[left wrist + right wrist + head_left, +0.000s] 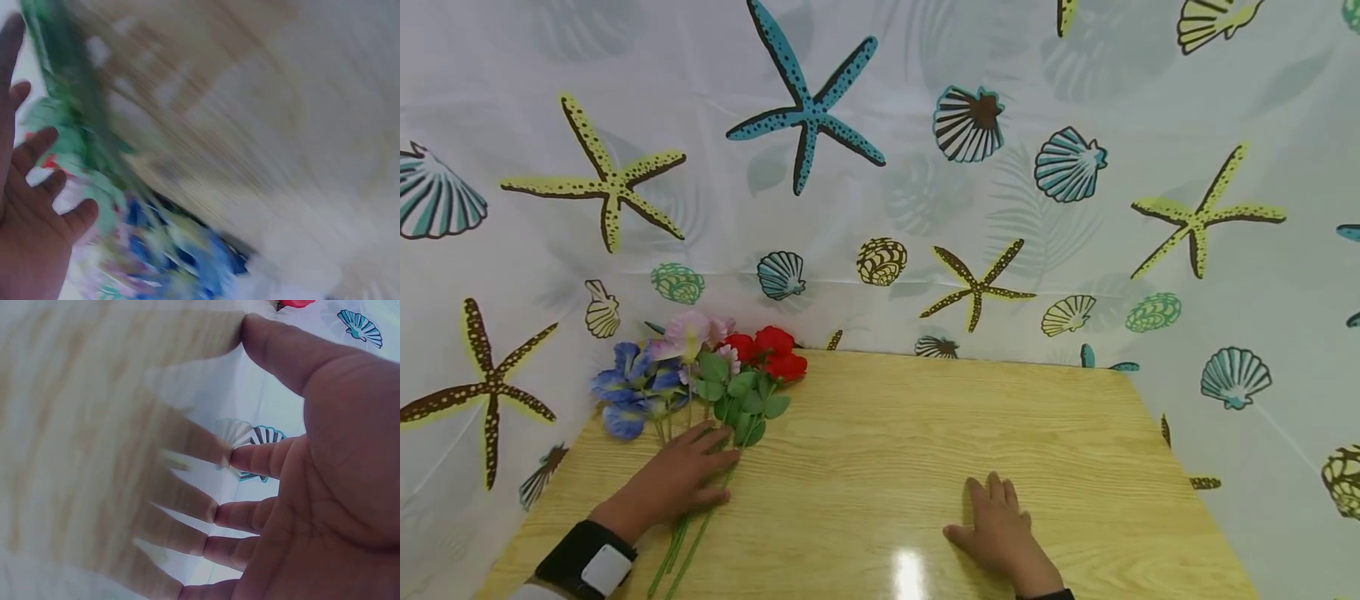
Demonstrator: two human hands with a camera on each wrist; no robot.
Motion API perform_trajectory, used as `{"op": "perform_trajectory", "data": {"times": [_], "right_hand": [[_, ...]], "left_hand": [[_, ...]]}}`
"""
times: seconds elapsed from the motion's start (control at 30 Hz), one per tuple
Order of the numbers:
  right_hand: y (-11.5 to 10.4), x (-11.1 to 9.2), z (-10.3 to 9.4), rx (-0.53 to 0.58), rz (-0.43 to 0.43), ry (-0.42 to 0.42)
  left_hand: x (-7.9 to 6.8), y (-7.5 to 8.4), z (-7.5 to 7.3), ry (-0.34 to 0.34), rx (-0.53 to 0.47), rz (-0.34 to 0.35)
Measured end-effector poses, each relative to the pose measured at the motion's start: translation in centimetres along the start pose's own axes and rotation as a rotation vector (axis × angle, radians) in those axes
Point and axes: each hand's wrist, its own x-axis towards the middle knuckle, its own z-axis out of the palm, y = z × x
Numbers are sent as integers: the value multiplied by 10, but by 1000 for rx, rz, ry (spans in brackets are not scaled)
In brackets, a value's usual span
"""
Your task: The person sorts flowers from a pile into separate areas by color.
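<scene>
Artificial flowers lie in a bunch at the left of the wooden table: blue blooms (625, 387), pale pink blooms (687, 333) and red roses (784, 365) with green leaves (752, 400). Across the stems (700, 533) lies my left hand (677, 477), its fingers spread and pointing toward the right. That hand (37, 219) appears in the left wrist view with loosely bent fingers beside the greenery. Well to the right, my right hand (998, 527) touches the tabletop with its fingertips, fingers spread and nothing in its grasp.
The light wooden table (925, 433) reflects a bright spot near its front edge. Behind it and at both sides hangs a white cloth (865, 208) printed with starfish and shells. My left wrist wears a black band (568, 554) with a pale device.
</scene>
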Motion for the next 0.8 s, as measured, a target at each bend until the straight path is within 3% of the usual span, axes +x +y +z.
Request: {"op": "perform_trajectory", "data": {"times": [0.07, 0.13, 0.27, 0.33, 0.47, 0.8], "right_hand": [[0, -2, 0, 0, 7, 0], [0, -5, 1, 1, 10, -6], [-1, -6, 4, -2, 5, -14], [-3, -5, 4, 4, 0, -13], [-5, -4, 3, -1, 0, -10], [-5, -3, -4, -22, 6, -5]], "left_hand": [[3, 20, -1, 57, -47, -71], [5, 39, 0, 68, -111, -184], [5, 59, 1, -44, -202, -410], [3, 62, 1, -94, -213, -474], [2, 65, 3, -133, -199, -498], [5, 76, 1, -98, -155, -474]]}}
